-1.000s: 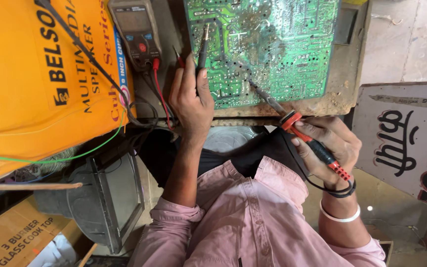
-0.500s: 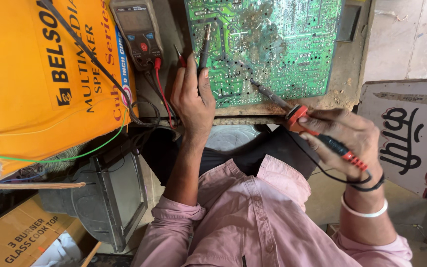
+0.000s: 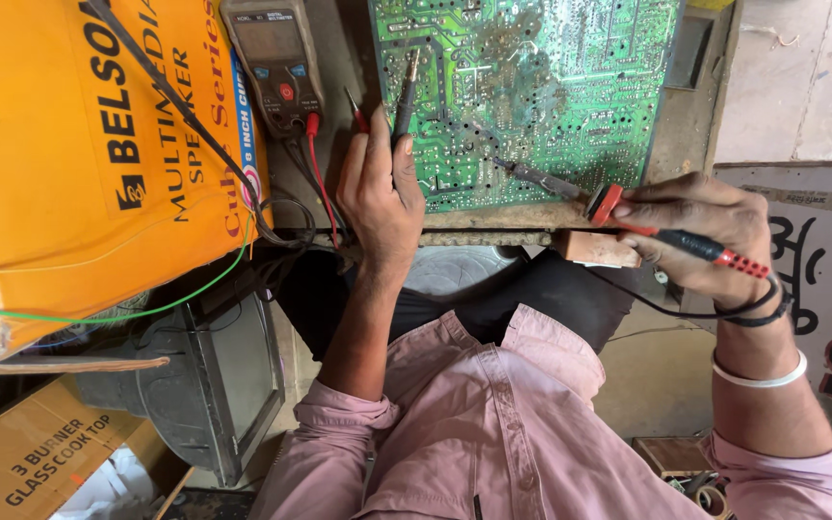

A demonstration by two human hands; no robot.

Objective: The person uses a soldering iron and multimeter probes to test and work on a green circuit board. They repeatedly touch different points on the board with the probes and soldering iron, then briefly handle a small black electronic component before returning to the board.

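A green circuit board (image 3: 551, 77) lies solder side up on a worn bench. My left hand (image 3: 382, 197) rests at the board's left edge and holds two meter probes. The black probe (image 3: 406, 91) points onto the board, and the red probe (image 3: 353, 108) sticks out beside it. Their leads run to a grey multimeter (image 3: 276, 63) just left of the hand. My right hand (image 3: 710, 231) grips the red and black handle of a soldering iron (image 3: 628, 207). The iron's tip touches the board's lower middle.
A large orange carton (image 3: 69, 144) fills the left, with a green wire (image 3: 98, 313) across it. Below it sit a grey screen casing (image 3: 214, 385) and a brown carton (image 3: 40, 462). A small wooden block (image 3: 594, 248) sits at the bench edge, and a lettered signboard (image 3: 820, 279) stands at right.
My right hand has swung up and to the right, so the soldering iron lies flatter while its tip stays near the same spot. The left hand and probes have barely moved.
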